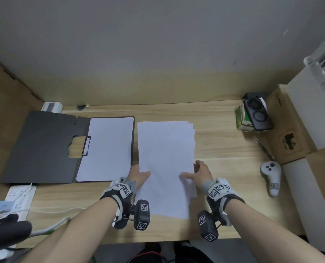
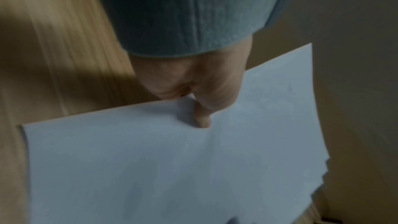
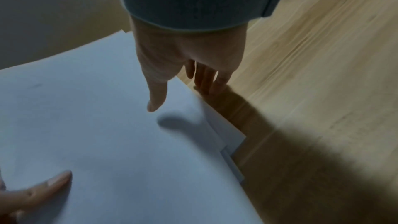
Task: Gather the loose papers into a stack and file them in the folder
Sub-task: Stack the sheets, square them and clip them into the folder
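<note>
A stack of white papers (image 1: 165,158), its right edges fanned unevenly, lies lengthwise at the middle of the wooden table (image 1: 224,149). My left hand (image 1: 139,176) pinches the stack's left edge, its thumb (image 2: 203,118) pressed on the top sheet (image 2: 150,168) and the fingers hidden beneath. At the stack's right edge is my right hand (image 1: 199,171), thumb stretched just over the top sheet (image 3: 107,134), straight fingers (image 3: 206,81) down beside the edge. The dark folder (image 1: 44,145) lies open to the left, with white paper (image 1: 106,147) in its right half.
A white controller (image 1: 270,175) lies at the right, with cardboard boxes (image 1: 286,130) behind it. A green box topped by a black device (image 1: 252,114) stands at the back right. A power strip (image 1: 19,200) with cables sits at the front left. A wall closes the back.
</note>
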`<state>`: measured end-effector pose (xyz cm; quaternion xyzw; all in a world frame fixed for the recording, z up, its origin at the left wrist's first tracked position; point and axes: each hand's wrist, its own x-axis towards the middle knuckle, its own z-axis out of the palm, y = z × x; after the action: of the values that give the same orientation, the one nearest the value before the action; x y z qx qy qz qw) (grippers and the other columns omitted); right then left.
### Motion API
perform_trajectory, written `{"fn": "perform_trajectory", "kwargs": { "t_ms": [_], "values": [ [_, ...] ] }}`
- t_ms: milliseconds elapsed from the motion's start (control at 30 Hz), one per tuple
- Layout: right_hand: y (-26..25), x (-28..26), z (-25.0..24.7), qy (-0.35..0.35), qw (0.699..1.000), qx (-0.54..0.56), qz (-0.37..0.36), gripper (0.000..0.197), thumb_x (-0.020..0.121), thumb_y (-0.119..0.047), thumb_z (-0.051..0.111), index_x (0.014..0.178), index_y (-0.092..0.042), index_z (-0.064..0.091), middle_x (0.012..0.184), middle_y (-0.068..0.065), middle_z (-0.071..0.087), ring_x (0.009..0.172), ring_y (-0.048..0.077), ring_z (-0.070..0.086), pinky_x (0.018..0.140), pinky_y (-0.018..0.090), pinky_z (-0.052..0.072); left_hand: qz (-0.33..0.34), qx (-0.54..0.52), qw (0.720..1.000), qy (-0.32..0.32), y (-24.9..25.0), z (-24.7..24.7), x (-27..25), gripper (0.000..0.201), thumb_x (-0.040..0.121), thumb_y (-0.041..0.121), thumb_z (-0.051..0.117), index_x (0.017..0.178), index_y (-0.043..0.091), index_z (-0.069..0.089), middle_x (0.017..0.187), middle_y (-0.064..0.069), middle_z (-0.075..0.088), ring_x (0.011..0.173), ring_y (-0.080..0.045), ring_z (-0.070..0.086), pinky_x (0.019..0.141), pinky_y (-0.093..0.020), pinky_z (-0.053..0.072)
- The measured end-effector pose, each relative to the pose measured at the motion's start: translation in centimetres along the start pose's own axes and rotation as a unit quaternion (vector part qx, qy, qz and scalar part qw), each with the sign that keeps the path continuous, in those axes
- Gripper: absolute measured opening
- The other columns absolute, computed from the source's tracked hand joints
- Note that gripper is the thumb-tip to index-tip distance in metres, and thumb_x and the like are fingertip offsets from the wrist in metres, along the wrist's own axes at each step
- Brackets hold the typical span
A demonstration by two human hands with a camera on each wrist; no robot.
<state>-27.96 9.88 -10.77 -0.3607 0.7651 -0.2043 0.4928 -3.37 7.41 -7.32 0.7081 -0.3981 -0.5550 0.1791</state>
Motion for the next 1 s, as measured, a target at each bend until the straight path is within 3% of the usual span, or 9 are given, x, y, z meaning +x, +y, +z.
{"fn": "perform_trajectory", "kwargs": {
  "t_ms": [100, 200, 367, 467, 567, 633, 733, 800, 1000],
  "values": [
    [-2.3, -0.4, -0.6, -0.022, 0.995, 0.100, -0.013, 0.047, 0.069, -0.017, 0.087, 0.109, -0.007, 0.064, 0.113, 0.009, 0.070, 0.092, 0.020, 0.067, 0.080, 0.033, 0.056, 0.054, 0.016, 0.998, -0.016, 1.4, -1.0, -0.1, 0.018, 0.087, 0.009, 0.061, 0.105, 0.007, 0.063, 0.095, -0.008, 0.068, 0.095, -0.031, 0.067, 0.084, -0.038, 0.055],
    [-5.6, -0.8, -1.7, -0.005, 0.983, 0.179, -0.052, 0.031, 0.074, -0.003, 0.081, 0.102, 0.003, 0.069, 0.101, 0.015, 0.072, 0.075, 0.018, 0.067, 0.056, 0.017, 0.053, 0.097, 0.005, 0.995, 0.005, 3.4, -2.2, 0.2, 0.024, 0.083, 0.007, 0.063, 0.106, 0.002, 0.067, 0.101, -0.016, 0.071, 0.094, -0.031, 0.069, 0.085, -0.048, 0.057],
    [-11.9, -1.2, -4.1, 0.026, 0.964, 0.221, -0.144, 0.025, 0.073, 0.002, 0.080, 0.095, 0.009, 0.070, 0.085, 0.013, 0.071, 0.056, 0.003, 0.064, 0.057, 0.020, 0.052, 0.157, -0.062, 0.984, 0.049, 9.8, -4.2, -1.0, 0.016, 0.082, -0.003, 0.065, 0.093, 0.008, 0.068, 0.080, -0.002, 0.068, 0.078, -0.020, 0.065, 0.077, -0.033, 0.054],
    [-13.6, -1.6, -5.1, 0.016, 0.953, 0.253, -0.164, 0.026, 0.070, 0.004, 0.081, 0.094, 0.009, 0.070, 0.080, 0.011, 0.073, 0.059, 0.008, 0.067, 0.059, 0.023, 0.054, 0.164, -0.083, 0.982, 0.052, 11.4, -4.9, -1.4, 0.016, 0.076, -0.002, 0.073, 0.080, 0.011, 0.067, 0.068, 0.007, 0.070, 0.065, -0.006, 0.067, 0.073, -0.029, 0.055],
    [-13.0, -1.8, -5.0, 0.003, 0.956, 0.249, -0.159, 0.026, 0.068, 0.005, 0.083, 0.091, 0.004, 0.071, 0.077, 0.004, 0.074, 0.062, 0.009, 0.069, 0.056, 0.019, 0.054, 0.162, -0.099, 0.981, 0.028, 10.7, -4.9, -1.7, 0.027, 0.073, -0.001, 0.076, 0.097, 0.008, 0.067, 0.089, -0.005, 0.072, 0.081, -0.017, 0.069, 0.078, -0.028, 0.056],
    [-12.0, -2.0, -4.7, -0.006, 0.960, 0.238, -0.147, 0.025, 0.066, 0.004, 0.084, 0.088, 0.000, 0.072, 0.082, 0.006, 0.075, 0.068, 0.015, 0.071, 0.058, 0.020, 0.055, 0.156, -0.103, 0.982, 0.028, 9.9, -4.7, -1.8, 0.026, 0.073, -0.002, 0.076, 0.096, 0.008, 0.068, 0.092, -0.008, 0.071, 0.087, -0.022, 0.067, 0.079, -0.029, 0.054],
    [-10.4, -2.3, -3.8, -0.018, 0.964, 0.228, -0.136, 0.026, 0.065, 0.009, 0.083, 0.081, -0.008, 0.071, 0.076, 0.000, 0.074, 0.068, 0.014, 0.068, 0.059, 0.021, 0.055, 0.150, -0.094, 0.984, 0.032, 8.5, -3.8, -2.0, 0.023, 0.071, -0.009, 0.073, 0.077, 0.013, 0.070, 0.068, 0.009, 0.070, 0.082, -0.017, 0.064, 0.065, -0.021, 0.053],
    [-10.1, -2.7, -3.2, -0.021, 0.964, 0.224, -0.140, 0.030, 0.064, 0.011, 0.082, 0.081, -0.011, 0.070, 0.075, -0.003, 0.074, 0.065, 0.009, 0.067, 0.061, 0.024, 0.056, 0.151, -0.088, 0.984, 0.031, 8.0, -3.4, -2.4, 0.027, 0.070, -0.012, 0.072, 0.071, 0.014, 0.070, 0.057, 0.014, 0.068, 0.073, -0.010, 0.063, 0.065, -0.023, 0.052],
    [-12.7, -2.5, -3.9, -0.017, 0.957, 0.255, -0.139, 0.020, 0.066, 0.005, 0.084, 0.080, -0.005, 0.072, 0.075, 0.005, 0.074, 0.062, 0.015, 0.068, 0.057, 0.024, 0.055, 0.167, -0.121, 0.978, 0.031, 10.0, -3.8, -2.6, 0.022, 0.074, -0.004, 0.073, 0.094, 0.004, 0.070, 0.085, -0.004, 0.070, 0.075, -0.012, 0.064, 0.066, -0.021, 0.052]
  ]
}}
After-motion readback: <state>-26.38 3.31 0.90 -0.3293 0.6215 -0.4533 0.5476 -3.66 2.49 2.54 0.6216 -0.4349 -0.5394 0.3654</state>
